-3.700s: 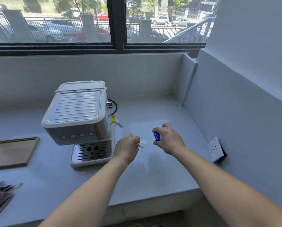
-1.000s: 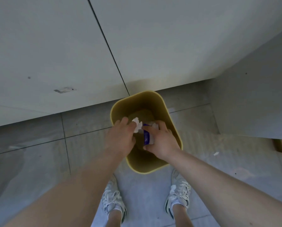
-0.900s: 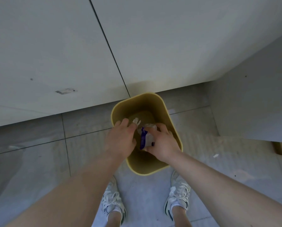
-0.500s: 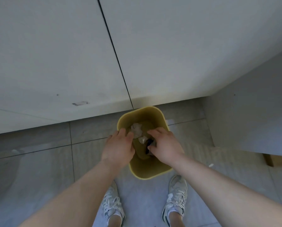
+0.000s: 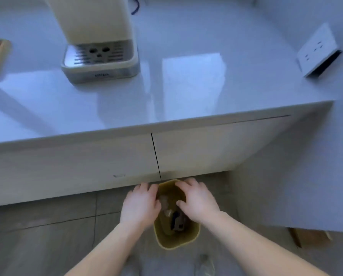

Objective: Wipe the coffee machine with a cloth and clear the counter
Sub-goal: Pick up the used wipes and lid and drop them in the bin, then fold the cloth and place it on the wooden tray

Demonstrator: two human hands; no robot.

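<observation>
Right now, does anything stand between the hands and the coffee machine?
Only the counter edge; the left hand and right hand are low over the yellow bin. Nothing visible sits before the coffee machine.

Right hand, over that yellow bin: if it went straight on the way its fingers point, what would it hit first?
The right hand would probably meet the cabinet front just beyond the bin; depth is unclear.

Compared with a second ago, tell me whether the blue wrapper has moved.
Yes. The wrapper left the right hand and dropped into the yellow bin, lying near its bottom.
</observation>
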